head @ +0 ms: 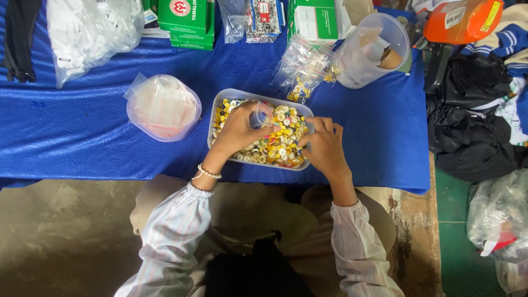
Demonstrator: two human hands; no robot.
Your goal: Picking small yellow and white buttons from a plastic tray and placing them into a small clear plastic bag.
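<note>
A pale rectangular tray full of mixed buttons, mostly yellow, white and red, sits on a blue cloth in front of me. My left hand rests over the tray's left half and holds a small clear plastic bag between thumb and fingers. My right hand is at the tray's right edge, fingertips curled down among the buttons; what it pinches is hidden.
A round tub with clear bags stands left of the tray. Behind are small bags of buttons, a clear jug, green boxes and a large bag of white pieces. Dark clothes pile at right.
</note>
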